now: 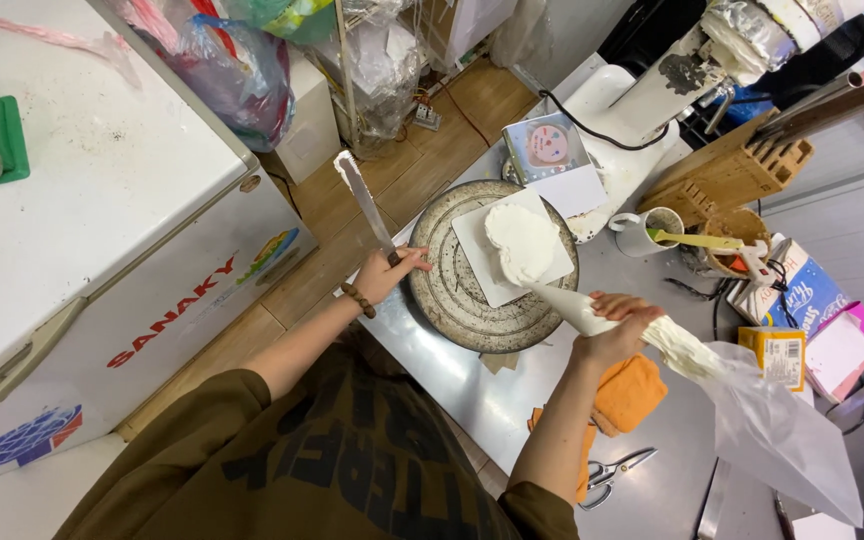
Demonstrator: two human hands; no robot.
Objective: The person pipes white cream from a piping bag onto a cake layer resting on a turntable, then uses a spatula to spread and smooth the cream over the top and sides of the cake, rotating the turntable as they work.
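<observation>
Head view of cake icing at a steel counter (512, 400). The right hand (614, 325) is closed in a fist around the twisted neck of a piping bag (652, 335); the fingers are curled tight together. The bag's tip touches the near edge of a small white cake (522, 240). The cake sits on a white square board (482, 262), set on a round metal turntable (452, 290) at the counter's left edge. The bag's loose plastic tail (782, 430) trails toward the counter's near right corner. The left hand (387, 272) grips the handle of a palette knife (364, 205), fingers wrapped together around it, with the fingertips touching the turntable's left rim; the blade points up and away, off the counter and over the floor. An orange cloth (627, 392) lies just under the right wrist, with scissors (617, 470) nearer the front edge. A white mug (644, 232), holding a spatula, stands beyond the turntable, beside a wooden knife block (727, 175).
</observation>
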